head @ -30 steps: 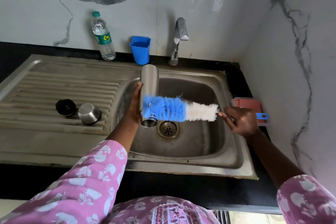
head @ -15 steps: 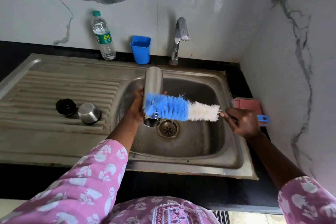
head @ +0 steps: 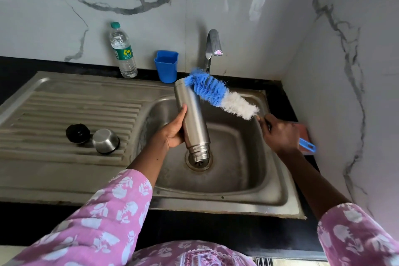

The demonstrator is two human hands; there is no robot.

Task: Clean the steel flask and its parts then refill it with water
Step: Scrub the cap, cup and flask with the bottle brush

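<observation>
1. Over the sink basin (head: 248, 179), in the head view, the left hand (head: 172, 134) grips the steel flask (head: 192, 119) around its lower body, thumb laid up along its left side.
2. The flask is held upside down and tilted: its open threaded neck points down just above the drain (head: 198, 163), and its flat base leans up toward the back wall.
3. The right hand (head: 278, 134) is closed around the handle of a bottle brush (head: 220, 95); the blue handle end (head: 307, 146) sticks out past the hand on the right.
4. The brush's blue bristles lie against the upper right side of the flask near its base, and the white bristles trail back toward the right hand.
5. On the ribbed draining board (head: 64, 110) to the left of the basin sit the black stopper (head: 77, 133) and the steel cap (head: 105, 141), just beside each other; the cap lies tilted on its side.
6. At the back, on the dark surface (head: 32, 67) along the marble wall, a clear plastic water bottle (head: 123, 54) with a green cap stands upright.
7. A blue cup (head: 166, 66) stands to the right of the bottle, next to the tap (head: 212, 46).
8. The tap's spout curves out over the basin behind the brush tip.
9. A reddish object (head: 302, 130) lies at the right edge of the sink, mostly hidden behind the right hand.
10. Pink floral sleeves (head: 103, 218) cover both forearms.
</observation>
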